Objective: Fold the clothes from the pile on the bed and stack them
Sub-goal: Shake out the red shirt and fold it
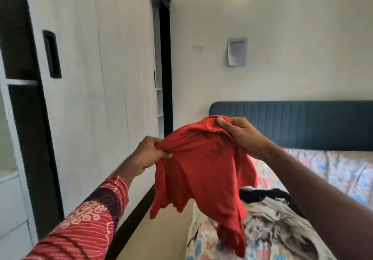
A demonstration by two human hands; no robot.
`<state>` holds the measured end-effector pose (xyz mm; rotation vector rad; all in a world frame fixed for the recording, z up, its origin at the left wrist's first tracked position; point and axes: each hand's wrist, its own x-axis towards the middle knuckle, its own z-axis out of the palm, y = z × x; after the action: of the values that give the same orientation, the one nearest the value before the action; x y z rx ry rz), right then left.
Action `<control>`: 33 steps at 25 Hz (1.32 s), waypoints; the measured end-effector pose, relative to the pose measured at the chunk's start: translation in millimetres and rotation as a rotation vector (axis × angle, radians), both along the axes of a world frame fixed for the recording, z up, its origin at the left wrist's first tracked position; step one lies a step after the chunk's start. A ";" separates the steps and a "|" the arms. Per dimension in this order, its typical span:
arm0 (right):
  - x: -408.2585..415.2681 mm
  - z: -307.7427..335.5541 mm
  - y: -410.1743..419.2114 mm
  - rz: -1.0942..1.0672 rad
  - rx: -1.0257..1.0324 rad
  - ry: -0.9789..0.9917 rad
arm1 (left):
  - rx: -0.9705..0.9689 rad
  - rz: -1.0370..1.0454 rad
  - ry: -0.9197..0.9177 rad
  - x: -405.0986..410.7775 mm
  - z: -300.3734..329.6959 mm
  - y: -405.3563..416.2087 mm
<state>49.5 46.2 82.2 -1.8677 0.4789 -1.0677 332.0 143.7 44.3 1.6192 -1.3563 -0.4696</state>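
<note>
A red shirt (203, 171) hangs in the air in front of me, above the near corner of the bed (343, 171). My left hand (150, 154) grips a bunch of its fabric at the left. My right hand (240, 132) pinches its top edge at the right, a little higher. The shirt droops down crumpled below both hands. Under it, on the floral bedsheet, lies a pile of clothes (270, 217) with a pale garment and a black one (262, 194) showing.
A grey sliding wardrobe (96, 78) with black frames runs along the left. A narrow strip of floor (161, 237) separates it from the bed. A blue padded headboard (302, 122) stands against the far wall, with a paper (237, 51) pinned above it.
</note>
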 end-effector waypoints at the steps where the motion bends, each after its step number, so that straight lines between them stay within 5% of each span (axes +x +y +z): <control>1: -9.3 11.2 4.1 -0.039 -0.030 -0.006 | -0.014 0.000 0.040 -1.0 13.1 -1.2; 4: -41.4 33.8 13.0 -0.098 -0.025 -0.034 | -0.080 -0.043 0.255 -5.2 44.1 2.4; 7: -74.3 46.9 19.4 -0.155 -0.123 0.154 | -0.293 -0.086 0.506 -23.3 80.5 0.0; 12: -83.3 58.1 30.3 -0.474 -0.322 0.307 | -0.497 0.031 0.217 -50.1 158.8 -7.2; 15: -81.7 55.4 29.1 -0.183 -0.219 -0.063 | -0.590 0.067 0.049 -50.8 186.6 -1.2; 19: -87.2 55.4 31.1 0.327 0.160 -0.253 | -0.548 -0.079 0.072 -44.2 196.3 8.0; 23: -84.9 58.2 36.2 0.547 0.256 -0.187 | -0.413 -0.257 0.010 -53.2 201.6 17.8; 30: -89.9 72.6 36.1 0.222 0.164 -0.007 | -0.226 -0.406 0.089 -42.0 201.3 21.8; 33: -91.6 79.4 28.1 0.129 0.054 -0.151 | -0.186 -0.365 0.049 -35.2 200.9 23.1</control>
<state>-42.1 74.3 161.5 -1.7316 0.2931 -1.0887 296.8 166.7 245.2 1.2056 -1.6153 -0.5745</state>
